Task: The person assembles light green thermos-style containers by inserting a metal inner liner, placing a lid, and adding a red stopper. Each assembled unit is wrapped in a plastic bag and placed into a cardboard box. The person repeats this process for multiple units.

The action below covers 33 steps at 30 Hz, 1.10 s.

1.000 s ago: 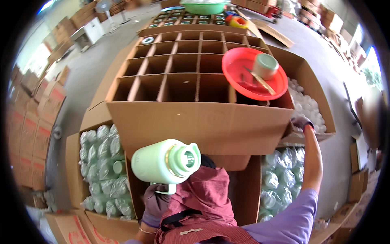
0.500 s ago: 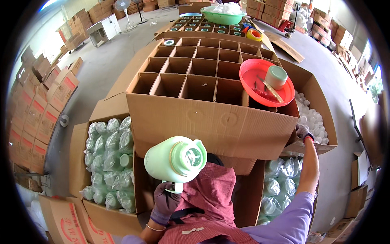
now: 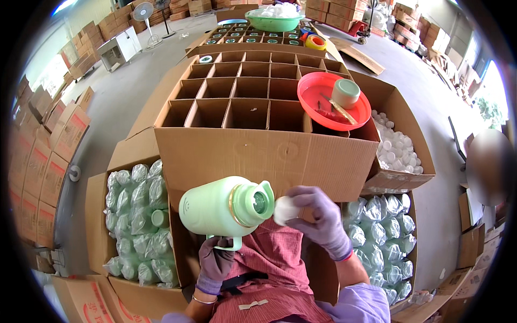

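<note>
A pale green thermos jug (image 3: pixel 218 207) is tilted on its side before me, its open mouth turned right. Wrapped round its handle, my left hand (image 3: pixel 216 262) in a dark glove carries it. My right hand (image 3: pixel 320 218), in a light purple glove, pinches a white stopper (image 3: pixel 286 210) just right of the jug's mouth; whether the two touch I cannot tell. Similar white stoppers (image 3: pixel 396 148) fill an open carton at the right. Inside the jug's mouth a shiny inner liner (image 3: pixel 259 202) shows.
Ahead stands a divided carton (image 3: pixel 242 148) with a red bowl (image 3: pixel 309 102) on its right corner, holding a green cup (image 3: pixel 345 93). Cartons of plastic-wrapped green jugs flank me, at left (image 3: pixel 137 215) and right (image 3: pixel 379 242). A green basin (image 3: pixel 274 22) sits farther back.
My right hand has come from the stopper carton to the jug's mouth, bringing a white stopper. My left hand has tipped the jug further toward the right.
</note>
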Tool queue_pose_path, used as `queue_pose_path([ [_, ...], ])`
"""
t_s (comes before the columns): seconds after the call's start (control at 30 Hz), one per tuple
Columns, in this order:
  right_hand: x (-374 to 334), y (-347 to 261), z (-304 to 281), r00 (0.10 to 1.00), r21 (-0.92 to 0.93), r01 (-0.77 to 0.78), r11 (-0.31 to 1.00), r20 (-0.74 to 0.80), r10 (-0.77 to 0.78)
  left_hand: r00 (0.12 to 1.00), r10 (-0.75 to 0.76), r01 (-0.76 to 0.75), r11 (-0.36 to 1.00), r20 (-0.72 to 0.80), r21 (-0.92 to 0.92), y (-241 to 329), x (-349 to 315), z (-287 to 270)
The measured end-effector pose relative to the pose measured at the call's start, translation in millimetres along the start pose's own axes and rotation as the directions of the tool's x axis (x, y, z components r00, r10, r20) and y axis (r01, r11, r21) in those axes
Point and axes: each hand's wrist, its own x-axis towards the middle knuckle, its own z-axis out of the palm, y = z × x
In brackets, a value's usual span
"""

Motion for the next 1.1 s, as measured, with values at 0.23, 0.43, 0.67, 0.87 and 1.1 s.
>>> queue_pose_path([
  [0.23,8,-3,45,0.973,-0.269,0.230,0.935,0.074,-0.218,0.994,0.058,-0.066,0.994,0.097,0.088,-1,-9,-6],
  [0.43,19,-21,77,0.965,-0.092,0.180,0.979,-0.176,-0.194,0.984,0.017,-0.036,0.994,0.178,0.103,-5,-15,-8],
  [0.67,27,-10,77,0.965,-0.214,0.166,0.963,-0.167,-0.203,0.975,0.042,-0.081,0.981,0.220,0.174,-5,-7,-10],
  [0.87,24,37,92,0.941,-0.041,0.066,0.997,-0.329,-0.076,0.965,0.122,-0.191,0.933,0.231,0.305,-14,7,-19],
  [1.1,48,18,76,0.976,0.149,0.066,0.987,-0.213,-0.033,0.963,0.182,-0.240,0.912,0.198,0.332,-6,18,1],
])
